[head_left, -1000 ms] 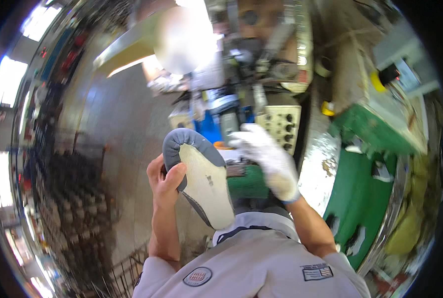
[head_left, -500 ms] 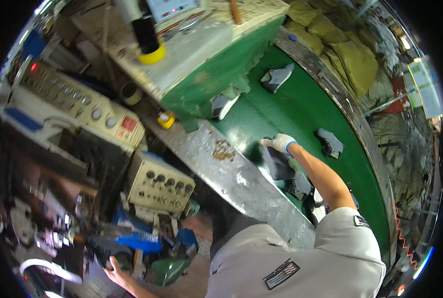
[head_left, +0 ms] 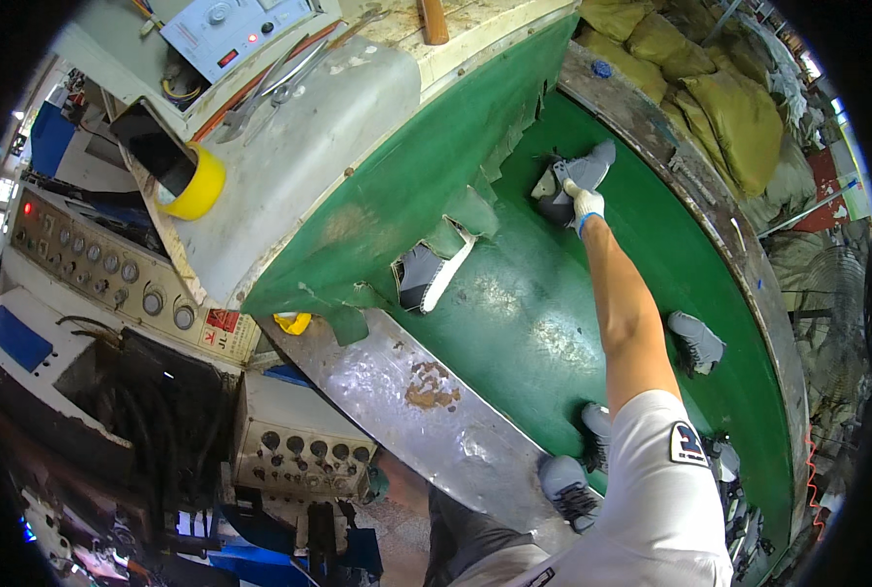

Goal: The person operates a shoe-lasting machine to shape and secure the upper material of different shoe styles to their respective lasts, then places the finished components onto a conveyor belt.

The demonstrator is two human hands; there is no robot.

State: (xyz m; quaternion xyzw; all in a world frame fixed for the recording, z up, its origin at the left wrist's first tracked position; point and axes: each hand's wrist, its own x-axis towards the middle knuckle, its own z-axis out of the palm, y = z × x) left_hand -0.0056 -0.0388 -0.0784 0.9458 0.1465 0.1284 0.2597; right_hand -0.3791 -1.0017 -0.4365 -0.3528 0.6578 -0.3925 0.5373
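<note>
Apparently, a shoe (head_left: 556, 205) is being pinched on the belt (head_left: 524, 303) by the right hand (head_left: 585, 203), ideally without creasing, the left hand being unseen.

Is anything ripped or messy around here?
Yes. The hanging green sheet looks damaged: its lower edge is torn and ragged near a grey-and-white shoe. The metal ledge also has a rough brown patch, odd against the shiny surface.

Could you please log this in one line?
right grip: gloved, touching grey shoe | left grip: out of view | below: green surface
</note>
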